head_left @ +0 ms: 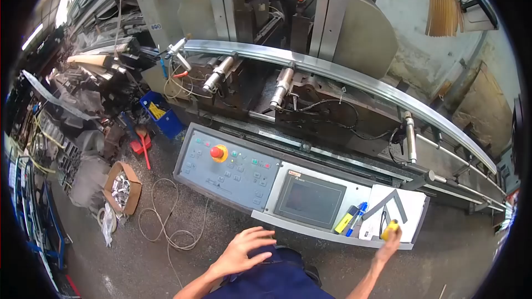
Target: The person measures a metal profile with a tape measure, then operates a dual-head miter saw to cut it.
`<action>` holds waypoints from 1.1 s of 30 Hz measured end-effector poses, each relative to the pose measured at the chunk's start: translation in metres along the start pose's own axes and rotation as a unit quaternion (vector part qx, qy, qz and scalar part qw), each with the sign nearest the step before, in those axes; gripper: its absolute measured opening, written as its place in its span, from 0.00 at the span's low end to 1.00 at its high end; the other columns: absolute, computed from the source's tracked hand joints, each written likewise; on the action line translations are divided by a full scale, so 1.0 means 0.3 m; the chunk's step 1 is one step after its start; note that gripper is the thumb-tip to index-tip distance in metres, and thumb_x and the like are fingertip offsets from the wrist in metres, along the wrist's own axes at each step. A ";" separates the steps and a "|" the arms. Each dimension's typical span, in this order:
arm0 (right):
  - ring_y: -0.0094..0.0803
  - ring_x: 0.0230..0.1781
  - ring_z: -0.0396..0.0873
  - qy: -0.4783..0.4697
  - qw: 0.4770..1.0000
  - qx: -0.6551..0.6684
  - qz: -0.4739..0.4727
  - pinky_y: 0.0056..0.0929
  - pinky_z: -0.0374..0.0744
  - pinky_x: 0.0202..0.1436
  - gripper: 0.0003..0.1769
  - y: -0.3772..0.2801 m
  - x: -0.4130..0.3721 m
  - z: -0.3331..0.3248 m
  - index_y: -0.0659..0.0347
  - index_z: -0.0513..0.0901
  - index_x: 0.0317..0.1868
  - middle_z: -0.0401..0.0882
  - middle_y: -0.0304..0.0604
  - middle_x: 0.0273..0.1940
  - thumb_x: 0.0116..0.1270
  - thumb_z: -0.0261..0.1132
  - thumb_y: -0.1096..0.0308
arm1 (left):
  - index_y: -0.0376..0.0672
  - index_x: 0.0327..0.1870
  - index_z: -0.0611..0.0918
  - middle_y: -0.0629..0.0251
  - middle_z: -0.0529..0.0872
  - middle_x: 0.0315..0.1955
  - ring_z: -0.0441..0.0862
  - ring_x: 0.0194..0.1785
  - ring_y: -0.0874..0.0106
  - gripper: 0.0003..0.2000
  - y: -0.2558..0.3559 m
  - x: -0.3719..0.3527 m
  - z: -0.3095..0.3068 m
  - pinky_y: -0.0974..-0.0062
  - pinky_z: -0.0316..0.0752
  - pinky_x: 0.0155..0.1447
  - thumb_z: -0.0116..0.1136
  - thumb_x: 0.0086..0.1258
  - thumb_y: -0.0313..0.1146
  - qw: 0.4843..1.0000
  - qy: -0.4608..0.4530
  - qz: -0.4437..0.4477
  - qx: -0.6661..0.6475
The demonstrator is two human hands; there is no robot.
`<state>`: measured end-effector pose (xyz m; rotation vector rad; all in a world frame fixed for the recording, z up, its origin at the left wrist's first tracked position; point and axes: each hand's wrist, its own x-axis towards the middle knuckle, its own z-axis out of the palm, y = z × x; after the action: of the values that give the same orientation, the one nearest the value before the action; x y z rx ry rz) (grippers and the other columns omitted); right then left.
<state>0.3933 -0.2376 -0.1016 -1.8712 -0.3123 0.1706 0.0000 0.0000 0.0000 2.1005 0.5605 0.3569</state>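
Observation:
My left hand (244, 250) hangs in front of my body, just short of the control panel's near edge. Its fingers are spread and hold nothing. At the panel's right end, my right hand (387, 248) is closed around a small yellow tape measure (390, 228), partly covered by the fingers. Beneath and beyond it lie white paper sheets (379, 195) with a grey angle square (397, 204) on top. A yellow highlighter (346, 219) and blue pens (357, 217) rest left of the paper, beside the dark touchscreen (308, 198).
A long metal profile (343, 68) spans the saw machine behind the panel, under several cylinder clamps (282, 86). The panel carries a red emergency button (217, 153). On the floor at left are a blue bin (166, 119), a cardboard box of scraps (132, 188) and a coiled cable (180, 238).

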 end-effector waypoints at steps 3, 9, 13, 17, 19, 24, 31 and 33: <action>0.30 0.43 0.78 0.091 0.962 0.247 -0.071 0.35 0.77 0.49 0.31 -0.337 0.052 0.131 0.63 0.75 0.60 0.79 0.41 0.45 0.77 0.46 0.43 | 0.40 0.58 0.83 0.55 0.85 0.54 0.84 0.56 0.65 0.16 0.066 0.216 -0.083 0.71 0.78 0.60 0.63 0.70 0.28 0.965 0.077 -0.001 -0.250; 0.31 0.39 0.79 -0.184 0.929 0.274 -0.170 0.25 0.80 0.37 0.39 -0.756 -0.165 0.537 0.59 0.61 0.67 0.72 0.43 0.50 0.62 0.70 0.53 | 0.41 0.65 0.76 0.57 0.81 0.54 0.84 0.43 0.71 0.23 0.212 0.497 -0.316 0.72 0.82 0.48 0.65 0.70 0.32 0.977 0.028 0.160 -0.135; 0.41 0.58 0.75 -0.343 0.837 0.196 -0.378 0.38 0.75 0.61 0.51 -0.804 -0.225 0.833 0.60 0.52 0.68 0.67 0.54 0.59 0.54 0.79 0.65 | 0.37 0.60 0.79 0.59 0.81 0.47 0.84 0.45 0.71 0.19 0.135 0.560 -0.499 0.74 0.83 0.46 0.65 0.70 0.31 0.971 -0.011 0.163 -0.173; 0.50 0.57 0.75 -0.374 0.805 0.047 -0.458 0.43 0.76 0.60 0.51 -0.926 -0.235 1.058 0.62 0.56 0.73 0.71 0.58 0.58 0.55 0.78 0.66 | 0.36 0.52 0.81 0.59 0.82 0.46 0.85 0.47 0.70 0.13 -0.041 0.555 -0.761 0.74 0.83 0.51 0.65 0.68 0.25 0.983 -0.040 0.118 -0.135; 0.53 0.57 0.75 -0.350 0.779 -0.006 -0.521 0.42 0.75 0.61 0.47 -0.956 -0.253 1.226 0.61 0.60 0.73 0.73 0.58 0.58 0.57 0.75 0.65 | 0.36 0.44 0.81 0.64 0.82 0.38 0.82 0.40 0.78 0.09 -0.099 0.583 -0.900 0.77 0.79 0.42 0.66 0.65 0.22 0.986 0.024 0.141 -0.089; 0.27 0.49 0.75 -0.369 0.876 0.175 -0.257 0.29 0.74 0.55 0.35 -0.901 -0.282 1.625 0.60 0.61 0.65 0.73 0.45 0.52 0.62 0.70 0.70 | 0.38 0.45 0.82 0.65 0.81 0.35 0.78 0.36 0.78 0.08 -0.208 0.712 -1.299 0.78 0.76 0.38 0.66 0.66 0.26 0.977 0.117 0.173 0.048; 0.25 0.33 0.79 -0.230 0.902 0.272 -0.245 0.24 0.78 0.40 0.23 -1.033 -0.278 1.863 0.64 0.66 0.51 0.79 0.43 0.32 0.61 0.69 0.68 | 0.35 0.48 0.83 0.60 0.83 0.41 0.84 0.44 0.73 0.11 -0.449 0.855 -1.254 0.72 0.82 0.49 0.64 0.70 0.31 0.984 -0.068 0.163 -0.035; 0.25 0.34 0.79 -0.232 0.884 0.315 -0.254 0.25 0.78 0.41 0.22 -1.022 -0.242 1.917 0.65 0.66 0.50 0.80 0.45 0.34 0.61 0.65 0.67 | 0.34 0.48 0.83 0.63 0.85 0.39 0.83 0.44 0.76 0.11 -0.508 0.907 -1.273 0.73 0.82 0.48 0.64 0.70 0.30 0.981 -0.099 0.099 -0.134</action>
<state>0.1281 0.3529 0.0039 -1.0348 -0.9458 0.3165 0.0217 0.4837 0.0934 1.9056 0.1741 0.3134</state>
